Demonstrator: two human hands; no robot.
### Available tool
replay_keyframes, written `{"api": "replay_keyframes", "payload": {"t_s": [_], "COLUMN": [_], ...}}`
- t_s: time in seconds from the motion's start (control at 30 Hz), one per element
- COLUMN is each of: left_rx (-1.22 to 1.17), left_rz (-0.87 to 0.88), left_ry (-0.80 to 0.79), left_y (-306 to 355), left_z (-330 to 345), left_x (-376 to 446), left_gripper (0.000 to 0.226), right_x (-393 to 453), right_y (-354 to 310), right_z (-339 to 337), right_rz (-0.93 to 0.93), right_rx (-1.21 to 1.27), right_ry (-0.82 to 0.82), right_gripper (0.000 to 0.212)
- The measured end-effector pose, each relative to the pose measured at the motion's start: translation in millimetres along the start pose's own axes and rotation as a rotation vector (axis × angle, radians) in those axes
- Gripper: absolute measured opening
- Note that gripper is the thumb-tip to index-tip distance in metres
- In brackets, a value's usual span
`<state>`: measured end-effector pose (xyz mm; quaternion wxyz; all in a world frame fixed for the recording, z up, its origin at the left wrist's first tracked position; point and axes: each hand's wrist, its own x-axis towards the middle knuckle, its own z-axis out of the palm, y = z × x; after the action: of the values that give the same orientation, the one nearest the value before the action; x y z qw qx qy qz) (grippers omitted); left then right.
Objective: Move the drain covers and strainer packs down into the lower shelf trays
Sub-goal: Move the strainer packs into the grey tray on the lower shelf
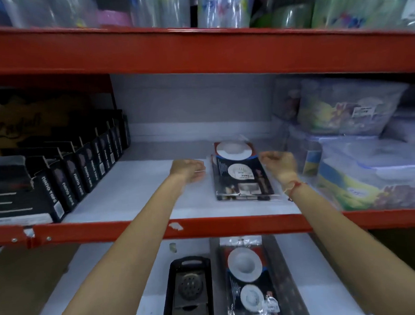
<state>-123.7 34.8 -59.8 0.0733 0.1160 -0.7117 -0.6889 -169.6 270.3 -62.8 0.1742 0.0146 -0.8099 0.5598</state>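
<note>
Both hands curled, blurred; grip state cannot be told. Left hand (188, 170) and right hand (279, 163) flank the strainer packs (241, 175) on the middle shelf (132, 196). Below them, 2 trays: drain covers (188, 291) left, another pack (248, 274) right, both cut off.

Open white shelf (137, 196) mid-bay; black nano tape boxes (67, 177) wall off left, clear plastic containers (359, 167) crowd right, red beam (204, 226) crosses in front.
</note>
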Motion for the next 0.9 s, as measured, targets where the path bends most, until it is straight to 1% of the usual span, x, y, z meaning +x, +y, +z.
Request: {"api": "replay_keyframes", "payload": {"t_s": [0.03,0.07,0.1,0.13,0.17,0.2,0.27,0.33,0.4,0.43,0.47,0.53,0.63,0.73,0.8,0.9], "left_rx": [0.002,-0.002,0.019,0.027,0.041,0.034,-0.004,-0.030,-0.054,-0.065,-0.077,-0.089,-0.083,-0.108,-0.113,-0.098], "left_rz": [-0.005,-0.006,-0.018,-0.039,-0.057,-0.077,-0.116,-0.135,-0.136,-0.130,-0.123,-0.110,-0.091,-0.073,-0.044,-0.028], "left_ry": [-0.021,-0.040,-0.052,-0.060,-0.068,-0.076,-0.092,-0.132,-0.170,-0.191,-0.216,-0.251,-0.262,-0.318,-0.366,-0.385], "left_y": [2.4,4.1,5.5,5.7,5.5,4.1,5.5,6.0,8.7,10.4,11.8,15.5,20.4,19.1,13.9,1.0], "left_z": [5.3,11.5,17.1,23.6,28.1,31.8,36.2,36.0,32.4,29.2,25.9,20.1,13.7,4.5,-2.2,-9.8], "left_x": [4.6,13.0,17.3,22.2,24.8,30.3,34.2,33.1,25.3,21.1,16.6,2.9,-27.3,-67.5,-94.3,-135.4], "left_gripper": [0.014,0.017,0.014,0.004,0.007,0.015,0.016,0.006,0.008,0.008,0.007,0.020,0.041,0.054,0.063,0.070], "right_x": [13.4,27.7,37.3,45.4,50.2,53.5,54.5,49.7,44.5,41.6,36.7,22.8,-5.1,-40.8,-64.6,-101.5], "right_y": [4.3,9.5,15.5,20.8,26.9,30.7,34.1,30.5,24.9,20.7,15.8,5.0,-8.9,-16.8,-16.9,-9.2], "right_z": [-5.5,-9.3,-10.2,-9.8,-7.9,-4.5,0.2,0.7,-3.8,-7.3,-12.1,-24.0,-43.8,-61.6,-71.2,-84.0], "right_rz": [0.059,0.119,0.167,0.226,0.280,0.330,0.372,0.397,0.413,0.410,0.403,0.383,0.352,0.313,0.324,0.331], "right_rx": [-0.047,-0.087,-0.124,-0.145,-0.105,-0.014,0.139,0.276,0.402,0.428,0.432,0.441,0.466,0.472,0.494,0.512], "right_ry": [0.020,0.003,-0.052,-0.113,-0.174,-0.213,-0.233,-0.259,-0.280,-0.282,-0.291,-0.311,-0.342,-0.389,-0.421,-0.470], "right_gripper": [0.016,0.014,0.012,0.021,0.029,0.031,0.025,0.016,0.009,0.010,0.016,0.025,0.018,0.017,0.018,0.023]}}
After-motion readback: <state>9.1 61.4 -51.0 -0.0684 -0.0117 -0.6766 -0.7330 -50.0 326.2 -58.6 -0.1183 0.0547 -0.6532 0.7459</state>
